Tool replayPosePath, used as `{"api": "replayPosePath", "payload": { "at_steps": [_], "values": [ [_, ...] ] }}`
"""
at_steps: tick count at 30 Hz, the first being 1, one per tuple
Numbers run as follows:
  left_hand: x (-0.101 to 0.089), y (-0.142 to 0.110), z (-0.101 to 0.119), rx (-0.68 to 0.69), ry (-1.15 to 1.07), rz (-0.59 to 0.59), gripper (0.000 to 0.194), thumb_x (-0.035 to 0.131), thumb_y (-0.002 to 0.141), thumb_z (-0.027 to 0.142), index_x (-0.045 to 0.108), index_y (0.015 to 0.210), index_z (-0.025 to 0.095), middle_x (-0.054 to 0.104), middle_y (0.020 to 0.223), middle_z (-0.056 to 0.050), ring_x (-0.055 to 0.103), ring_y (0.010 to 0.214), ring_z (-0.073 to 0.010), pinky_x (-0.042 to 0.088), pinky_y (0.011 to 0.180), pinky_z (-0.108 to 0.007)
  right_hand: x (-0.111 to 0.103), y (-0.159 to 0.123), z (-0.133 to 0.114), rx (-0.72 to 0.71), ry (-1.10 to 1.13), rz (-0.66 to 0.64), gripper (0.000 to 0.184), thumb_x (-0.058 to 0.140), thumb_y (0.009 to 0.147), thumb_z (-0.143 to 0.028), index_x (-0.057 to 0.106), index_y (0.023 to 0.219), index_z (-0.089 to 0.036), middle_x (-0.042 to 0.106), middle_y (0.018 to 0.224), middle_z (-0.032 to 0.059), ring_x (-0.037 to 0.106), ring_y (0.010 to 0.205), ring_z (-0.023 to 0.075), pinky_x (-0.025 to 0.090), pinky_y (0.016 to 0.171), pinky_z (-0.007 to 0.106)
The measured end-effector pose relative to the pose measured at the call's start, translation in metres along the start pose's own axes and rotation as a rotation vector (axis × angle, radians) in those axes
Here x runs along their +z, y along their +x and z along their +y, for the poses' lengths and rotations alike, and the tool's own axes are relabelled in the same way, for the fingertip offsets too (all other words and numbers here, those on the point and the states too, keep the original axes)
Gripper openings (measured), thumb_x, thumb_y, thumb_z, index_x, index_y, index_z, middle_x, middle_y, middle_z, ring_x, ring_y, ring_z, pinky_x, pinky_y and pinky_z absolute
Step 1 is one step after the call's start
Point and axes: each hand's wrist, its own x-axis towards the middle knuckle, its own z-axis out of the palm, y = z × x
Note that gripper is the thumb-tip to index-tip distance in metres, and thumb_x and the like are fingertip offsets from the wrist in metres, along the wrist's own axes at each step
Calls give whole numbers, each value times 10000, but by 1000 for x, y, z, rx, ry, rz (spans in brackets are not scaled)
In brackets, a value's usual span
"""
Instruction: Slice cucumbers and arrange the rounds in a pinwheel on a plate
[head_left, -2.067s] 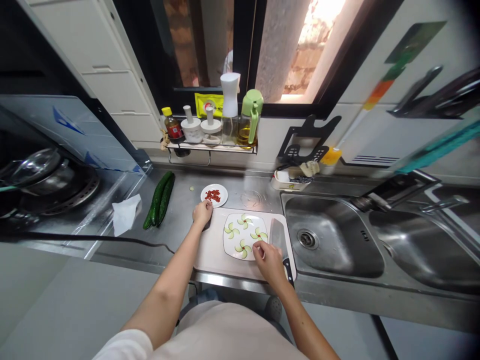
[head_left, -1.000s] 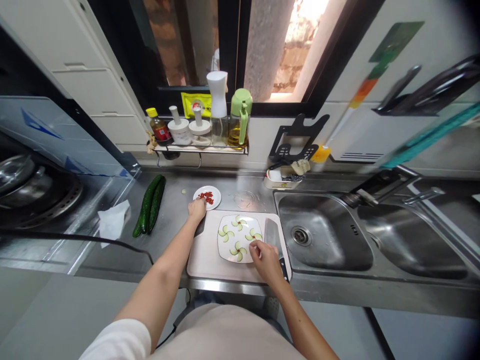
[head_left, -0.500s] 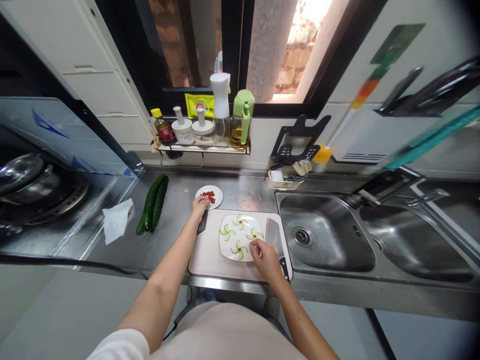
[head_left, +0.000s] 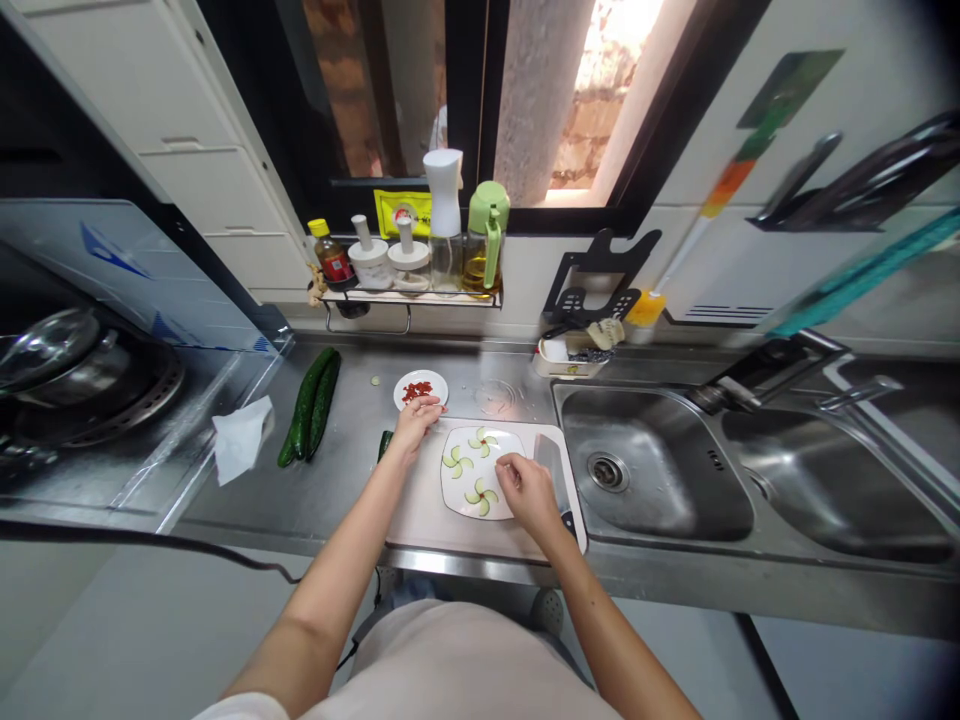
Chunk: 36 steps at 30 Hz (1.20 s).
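Note:
My left hand [head_left: 415, 428] is just in front of a small white plate [head_left: 441, 382] of red bits [head_left: 418, 390]. Its fingers are pinched, and a speck of red shows at their tips. My right hand [head_left: 528, 490] hovers over the right side of a white squarish plate [head_left: 457, 505], fingers pressed together; anything between them is too small to make out. On that plate, thin green-edged cucumber slices [head_left: 481, 497] form pinwheels, some with a red centre. My right hand covers one pinwheel. Under the plate lies a pale cutting board [head_left: 427, 530], with a knife [head_left: 551, 458] partly hidden behind my right hand.
Two whole cucumbers [head_left: 311, 410] and a crumpled white tissue [head_left: 241, 440] lie to the left. Beyond them is a stove with a pot [head_left: 64, 360]. A double sink [head_left: 652, 470] is at the right. Seasoning jars [head_left: 371, 265] and bottles stand on a rack at the back.
My left hand has moved right, off the small plate toward the squarish plate. My right hand has shifted slightly up and now covers the right-hand pinwheel.

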Motion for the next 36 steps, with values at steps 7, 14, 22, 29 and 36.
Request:
{"api": "replayPosePath", "payload": {
  "at_steps": [7, 14, 22, 29, 36],
  "values": [
    [26, -42, 22, 73, -128, -28, 440, 778, 564, 417, 614, 887, 167, 687, 770, -43, 616, 734, -134, 395, 607, -203, -3, 27, -25, -172, 61, 95, 171, 458, 874, -272, 612, 861, -200, 621, 771, 29, 541, 771, 175, 365, 735, 286],
    [39, -66, 22, 84, -150, -79, 404, 772, 588, 394, 627, 884, 160, 653, 689, 3, 564, 607, -89, 390, 585, -196, -5, 37, -37, -347, -35, 157, 189, 448, 903, -260, 624, 937, -200, 603, 886, 64, 523, 853, 195, 382, 762, 309],
    [40, -72, 15, 104, -156, -120, 382, 772, 606, 377, 628, 877, 149, 623, 652, 17, 567, 620, -88, 391, 603, -193, -6, 34, -37, -402, -98, 159, 198, 451, 914, -265, 632, 878, -194, 581, 873, 62, 499, 840, 190, 374, 750, 308],
    [36, -73, 7, 90, -127, -144, 378, 763, 614, 367, 611, 881, 148, 628, 682, 9, 560, 619, -89, 387, 574, -192, -3, 33, -35, -397, -83, 138, 183, 460, 905, -250, 620, 831, -200, 585, 852, 57, 491, 825, 188, 368, 741, 308],
    [28, -71, 0, 134, -65, -101, 323, 662, 719, 383, 625, 937, 147, 658, 729, -26, 557, 630, -94, 415, 608, -211, 4, 34, -28, -380, -25, 122, 166, 466, 896, -242, 610, 821, -205, 585, 844, 53, 497, 817, 188, 367, 732, 301]
  ]
}}
